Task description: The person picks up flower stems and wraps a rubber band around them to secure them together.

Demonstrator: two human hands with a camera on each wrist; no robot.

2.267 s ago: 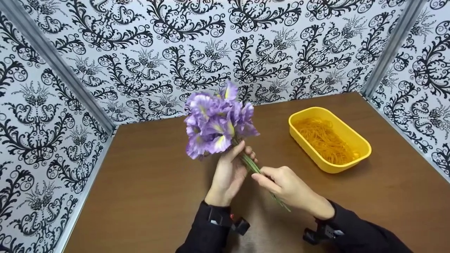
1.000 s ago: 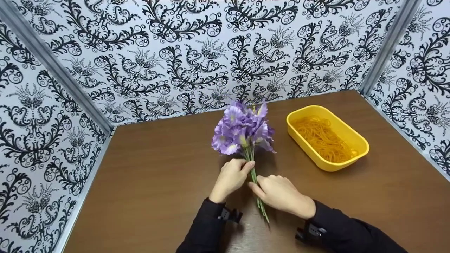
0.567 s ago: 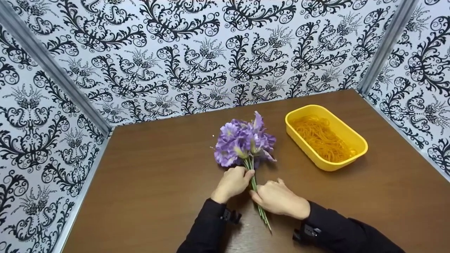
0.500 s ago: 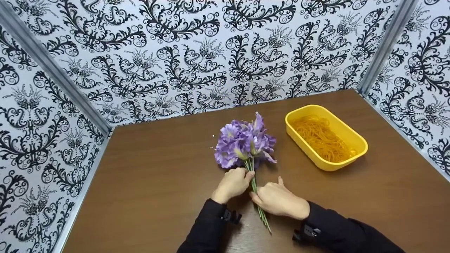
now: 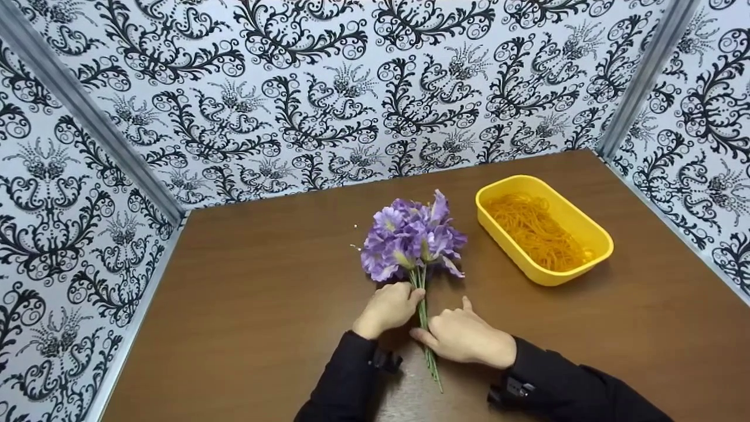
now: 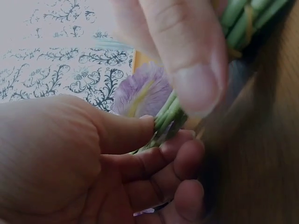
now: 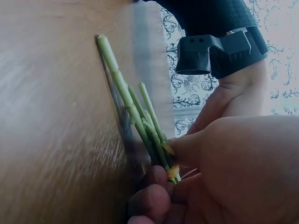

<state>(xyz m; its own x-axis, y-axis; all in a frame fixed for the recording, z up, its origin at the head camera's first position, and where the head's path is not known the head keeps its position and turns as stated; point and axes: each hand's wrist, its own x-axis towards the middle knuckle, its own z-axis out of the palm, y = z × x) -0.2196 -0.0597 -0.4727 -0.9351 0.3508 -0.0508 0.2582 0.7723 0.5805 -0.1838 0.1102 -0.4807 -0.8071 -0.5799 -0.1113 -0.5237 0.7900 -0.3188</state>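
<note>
A bunch of purple artificial flowers (image 5: 413, 237) lies low over the table, green stems (image 5: 432, 366) toward me. My left hand (image 5: 387, 308) pinches the stems just below the blooms, thumb against fingers, as the left wrist view confirms. Farther down, my right hand (image 5: 466, 337) holds the stems between thumb and fingers, with one finger sticking out away from them. A yellow rubber band (image 7: 173, 172) goes round the stems at the right fingertips. In the left wrist view, yellow band strands (image 6: 249, 21) cross the stems beside a large blurred finger. Hands cover part of the band.
A yellow plastic tub (image 5: 510, 249) full of loose rubber bands (image 5: 536, 231) stands to the right of the flowers on the brown table (image 5: 246, 328). Patterned panels (image 5: 328, 99) wall the table at the back and both sides.
The flowers have come down from a raised, left-leaning hold to low over the table. My left hand has turned over, knuckles up. Lately the stem ends swung slightly left; the right thumb shifted across them.
</note>
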